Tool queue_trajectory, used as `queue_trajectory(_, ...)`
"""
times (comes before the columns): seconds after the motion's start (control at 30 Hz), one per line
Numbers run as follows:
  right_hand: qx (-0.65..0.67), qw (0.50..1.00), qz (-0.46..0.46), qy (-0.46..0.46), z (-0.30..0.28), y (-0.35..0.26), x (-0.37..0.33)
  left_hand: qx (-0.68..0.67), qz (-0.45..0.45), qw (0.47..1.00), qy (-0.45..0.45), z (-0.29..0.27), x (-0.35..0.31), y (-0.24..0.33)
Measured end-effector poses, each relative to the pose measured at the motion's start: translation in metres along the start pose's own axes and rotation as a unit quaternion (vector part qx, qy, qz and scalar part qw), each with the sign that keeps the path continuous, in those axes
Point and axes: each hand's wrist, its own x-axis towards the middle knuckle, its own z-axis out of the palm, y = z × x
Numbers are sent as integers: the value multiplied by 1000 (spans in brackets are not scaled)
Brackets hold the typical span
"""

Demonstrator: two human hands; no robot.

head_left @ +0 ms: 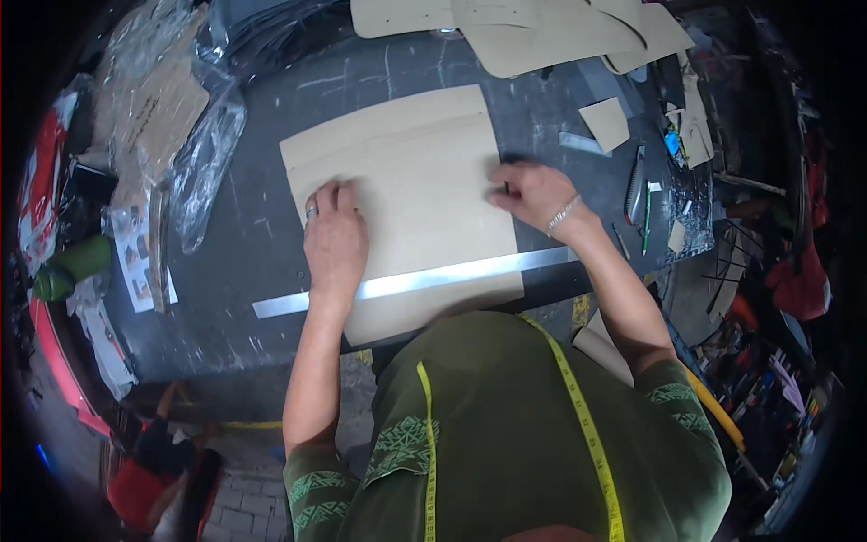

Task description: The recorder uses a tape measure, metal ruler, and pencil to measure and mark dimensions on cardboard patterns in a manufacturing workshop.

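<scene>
A tan sheet of card or stiff paper [424, 190] lies on the dark table, with a fold or seam line across its far part. My left hand [336, 237] rests on its left side, fingers laid down on the surface and a ring on one of them. At the sheet's right edge is my right hand [535, 195], with a bracelet at the wrist. Its fingers are drawn together and a little blurred; what they hold, if anything, I cannot make out. A long metal ruler [461, 275] lies across the near part of the sheet, passing by my left wrist.
Larger tan pattern pieces [542, 41] lie at the far edge. A box cutter [636, 185], a green pencil [647, 221], a short ruler [582, 143] and a small tan piece [605, 124] are at the right. Clear plastic wrap [212, 154] and a green bottle [77, 266] stand left.
</scene>
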Motion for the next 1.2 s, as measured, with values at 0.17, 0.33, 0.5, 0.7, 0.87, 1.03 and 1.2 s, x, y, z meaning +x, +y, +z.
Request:
queue_trajectory(0.17, -41, 965, -93, 240, -23, 37, 84, -13, -35, 999, -36, -8, 13, 3)
queue_trajectory(0.33, -190, 911, -154, 333, -50, 42, 170, -47, -54, 996, -58, -14, 23, -4)
queue_trajectory(0.5, -343, 901, -169, 203, -78, 23, 207, -88, -72, 992, -57, -16, 32, -15)
queue_trajectory(0.7, -349, 910, -189, 117, -86, 8, 227, -133, -115, 982, -63, -13, 27, -23)
queue_trajectory(0.87, -334, 898, -207, 196, -88, 19, 237, -137, -106, 984, -36, -11, 27, -25)
queue_trajectory(1.03, -266, 899, -207, 279, -104, -7, 235, -201, -132, 971, 0, -8, 31, -31)
queue_trajectory(1.2, -17, 922, -348, 168, -112, -82, 200, -242, -174, 954, -17, -10, 31, -37)
